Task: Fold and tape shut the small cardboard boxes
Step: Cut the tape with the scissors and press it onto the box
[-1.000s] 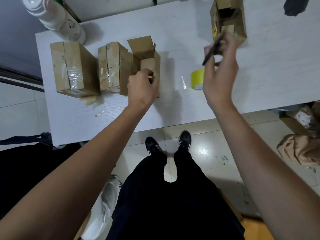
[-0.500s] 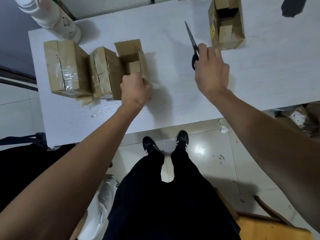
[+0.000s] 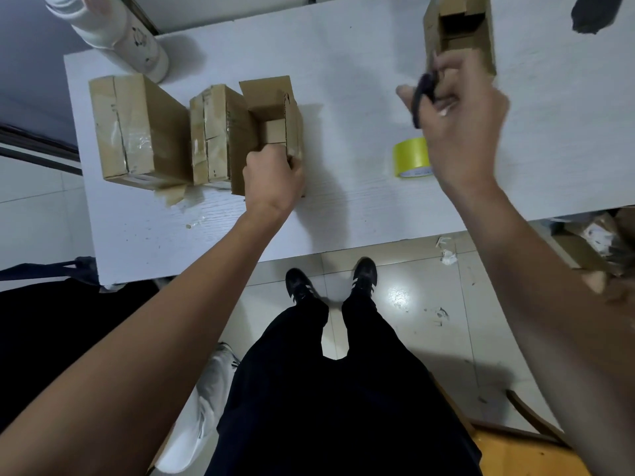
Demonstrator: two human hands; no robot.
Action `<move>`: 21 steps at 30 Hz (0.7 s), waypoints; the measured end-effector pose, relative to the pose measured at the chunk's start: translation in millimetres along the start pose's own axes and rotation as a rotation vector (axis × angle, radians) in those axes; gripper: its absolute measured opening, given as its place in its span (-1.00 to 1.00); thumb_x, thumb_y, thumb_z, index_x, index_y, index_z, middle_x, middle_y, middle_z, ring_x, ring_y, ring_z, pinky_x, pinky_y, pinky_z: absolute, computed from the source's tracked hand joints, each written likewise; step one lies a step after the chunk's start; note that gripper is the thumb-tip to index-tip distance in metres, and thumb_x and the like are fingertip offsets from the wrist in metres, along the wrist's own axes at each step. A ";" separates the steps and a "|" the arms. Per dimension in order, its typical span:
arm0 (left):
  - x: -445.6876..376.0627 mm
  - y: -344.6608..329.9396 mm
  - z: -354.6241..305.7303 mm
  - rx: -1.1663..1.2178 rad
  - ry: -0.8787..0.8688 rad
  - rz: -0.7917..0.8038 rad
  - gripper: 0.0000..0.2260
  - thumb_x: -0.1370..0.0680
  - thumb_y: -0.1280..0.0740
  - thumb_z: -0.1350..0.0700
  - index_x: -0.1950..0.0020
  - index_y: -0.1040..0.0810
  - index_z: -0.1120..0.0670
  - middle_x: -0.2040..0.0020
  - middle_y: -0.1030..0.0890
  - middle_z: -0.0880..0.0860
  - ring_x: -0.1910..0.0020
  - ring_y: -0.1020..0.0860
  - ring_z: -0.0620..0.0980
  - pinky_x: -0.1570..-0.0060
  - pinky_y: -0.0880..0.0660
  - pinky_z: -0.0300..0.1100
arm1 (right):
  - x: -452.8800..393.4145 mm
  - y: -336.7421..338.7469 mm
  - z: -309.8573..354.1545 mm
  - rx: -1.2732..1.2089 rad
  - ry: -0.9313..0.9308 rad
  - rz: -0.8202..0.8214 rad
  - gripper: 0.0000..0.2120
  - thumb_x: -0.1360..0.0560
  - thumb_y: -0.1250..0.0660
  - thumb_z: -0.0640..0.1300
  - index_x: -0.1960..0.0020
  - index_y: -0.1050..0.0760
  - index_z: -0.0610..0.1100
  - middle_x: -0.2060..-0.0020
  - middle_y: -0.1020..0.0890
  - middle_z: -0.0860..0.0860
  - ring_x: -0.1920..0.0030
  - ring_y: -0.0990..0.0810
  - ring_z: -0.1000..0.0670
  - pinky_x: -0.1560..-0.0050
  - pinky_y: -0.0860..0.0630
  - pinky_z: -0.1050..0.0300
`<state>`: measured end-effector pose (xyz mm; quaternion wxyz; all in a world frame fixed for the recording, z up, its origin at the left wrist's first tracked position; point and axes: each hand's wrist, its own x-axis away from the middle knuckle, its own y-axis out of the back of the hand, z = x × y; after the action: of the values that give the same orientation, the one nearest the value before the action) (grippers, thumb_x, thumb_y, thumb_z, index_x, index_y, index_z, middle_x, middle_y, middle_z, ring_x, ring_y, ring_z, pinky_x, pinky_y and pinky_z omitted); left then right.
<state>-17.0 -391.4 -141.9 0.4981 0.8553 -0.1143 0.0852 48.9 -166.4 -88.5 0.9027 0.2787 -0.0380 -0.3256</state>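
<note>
Centre-left of the frame, the left hand (image 3: 273,175) grips the near edge of the open box (image 3: 271,132). The right hand (image 3: 457,121) clutches what looks like scissors (image 3: 422,96) (blurred). Next: fold the flaps and reach the yellow tape (image 3: 410,158).

Four brown boxes stand up — two taped boxes (image 3: 137,127) side by side, an open box (image 3: 271,115) touching them, another open box (image 3: 458,29) far off.

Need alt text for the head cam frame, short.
Left hand grips an open cardboard box on a white table, beside two taped boxes. Right hand holds black scissors above a yellow tape roll.
</note>
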 end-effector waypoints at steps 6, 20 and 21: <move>-0.6 0.2 1.7 0.015 -0.021 0.015 -0.74 -0.55 -0.19 0.11 0.28 -0.50 0.20 0.30 -0.59 0.16 0.27 -0.53 0.23 0.25 -0.51 -0.04 | 89.5 -7.2 29.5 -0.432 -0.665 0.487 -0.67 -0.36 -0.54 -0.29 -0.02 -0.52 -0.05 0.16 -0.72 -0.07 0.21 -0.65 -0.02 0.11 -0.55 0.03; -0.5 -2.9 2.4 0.003 -0.040 -0.008 -0.73 -0.57 -0.20 0.18 0.33 -0.35 0.19 0.35 -0.47 0.17 0.33 -0.35 0.19 0.30 -0.27 -0.10 | 100.1 -97.6 12.2 -0.624 -1.074 0.525 -0.92 -0.47 -0.36 -0.24 0.05 -0.56 -0.20 0.35 -0.61 -0.08 0.35 -0.51 0.00 0.42 -0.22 0.19; -0.7 -3.8 2.3 -0.005 -0.042 -0.009 -0.74 -0.56 -0.20 0.17 0.32 -0.35 0.20 0.35 -0.47 0.19 0.33 -0.35 0.20 0.30 -0.26 -0.09 | 99.9 -98.5 11.0 -0.611 -1.047 0.483 -0.93 -0.46 -0.37 -0.27 0.06 -0.56 -0.23 0.41 -0.56 -0.07 0.39 -0.45 0.01 0.46 -0.16 0.19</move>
<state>-16.5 -391.5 -146.4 0.4979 0.8563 -0.1212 0.0646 68.8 -294.8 -142.5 0.8511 -0.2025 -0.4401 -0.2024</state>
